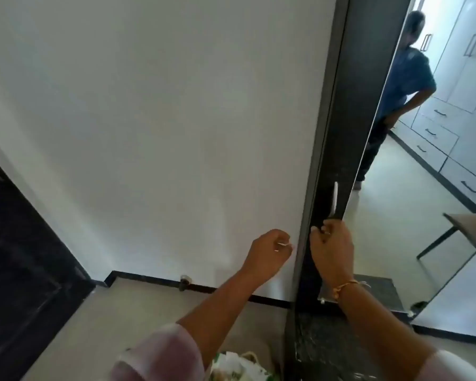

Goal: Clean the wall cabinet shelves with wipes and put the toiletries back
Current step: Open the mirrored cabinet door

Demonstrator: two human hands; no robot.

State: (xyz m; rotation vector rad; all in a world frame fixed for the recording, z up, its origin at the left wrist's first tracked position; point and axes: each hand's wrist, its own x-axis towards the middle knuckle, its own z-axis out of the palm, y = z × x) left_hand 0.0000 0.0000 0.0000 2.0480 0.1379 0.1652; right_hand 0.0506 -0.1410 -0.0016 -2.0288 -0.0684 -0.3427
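Cabinet door (338, 133), dark-framed and mirror-faced, stands edge-on to my camera at centre right, its slim metal handle (335, 199) running down the dark edge. My right hand (331, 247) reaches up with the wrist straight and the fingers curled round the door's edge just below that handle, gripping it; a gold bangle (344, 287) sits on the wrist. My left hand (270, 251) hovers just beside the door against the white wall (149, 119), fingers clenched on a small pale thing too blurred to name. I can read no writing anywhere. The mirror (423, 188) reflects a person in a blue shirt (412, 83) and pale drawers. A dark marble ledge (322, 347) lies below the door.
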